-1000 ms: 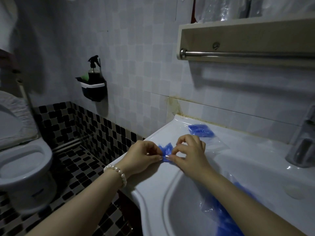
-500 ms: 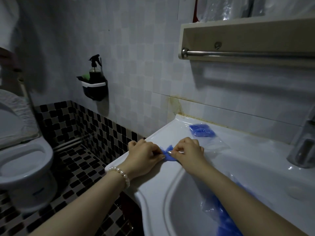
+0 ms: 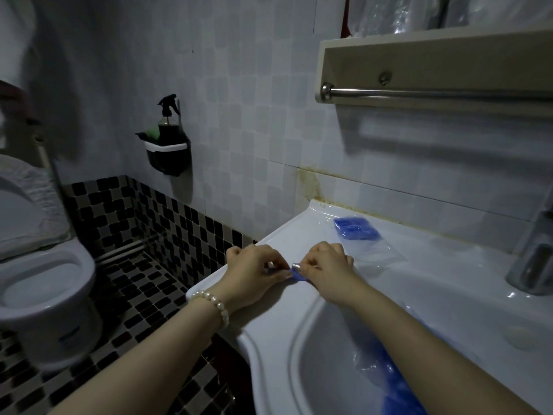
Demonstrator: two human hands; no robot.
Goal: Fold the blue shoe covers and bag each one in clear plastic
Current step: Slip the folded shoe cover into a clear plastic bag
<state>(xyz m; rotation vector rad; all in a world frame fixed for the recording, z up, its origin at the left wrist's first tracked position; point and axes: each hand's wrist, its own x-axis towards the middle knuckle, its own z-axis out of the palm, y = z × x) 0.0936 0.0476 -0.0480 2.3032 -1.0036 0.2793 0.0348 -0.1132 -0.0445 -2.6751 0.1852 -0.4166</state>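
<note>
head view, looking down, close over sink (image 3: 269, 319)

White sink (image 3: 302, 298) — its flat rim carries the work. A blue cover (image 3: 296, 275) lies on the left rim under both hands (image 3: 256, 272) (image 3: 329, 266). Near the wall sits a bagged cover (image 3: 356, 230) in clear plastic. More blue covers (image 3: 398, 393) lie in the basin — beside a tap (image 3: 532, 259).
</note>
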